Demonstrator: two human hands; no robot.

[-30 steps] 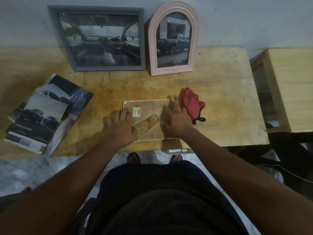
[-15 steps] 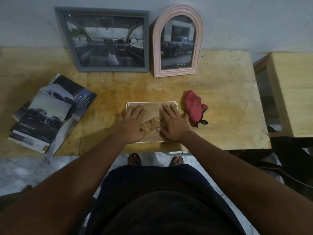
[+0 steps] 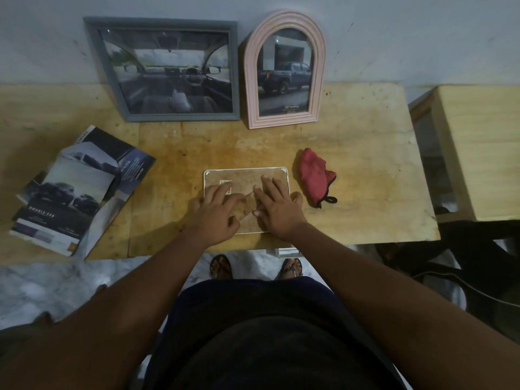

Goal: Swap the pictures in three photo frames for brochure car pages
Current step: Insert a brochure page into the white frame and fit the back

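White frame (image 3: pixel 245 180) face down, centre of table (image 3: pixel 365 164), near edge. Left hand (image 3: pixel 216 213) rests on backing, fingers loosely bent; right hand (image 3: pixel 277 211) flat, fingers spread. Red cloth (image 3: pixel 313 174) just right; brochures (image 3: pixel 76 192) left; grey frame (image 3: pixel 166 68), pink arched frame (image 3: pixel 284 71) far, against wall.

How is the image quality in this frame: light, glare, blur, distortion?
Head view: dim, bluish light; the left hand casts a soft shadow leftward on the table; a small glare speck on the grey frame; wide-angle bowing curves the table's edges; the brochure print reads soft.

red cloth (image 3: pixel 313 174) on wooden table (image 3: pixel 365 164) | second table (image 3: pixel 478 150) right | dark chair (image 3: pixel 478 249), perhaps
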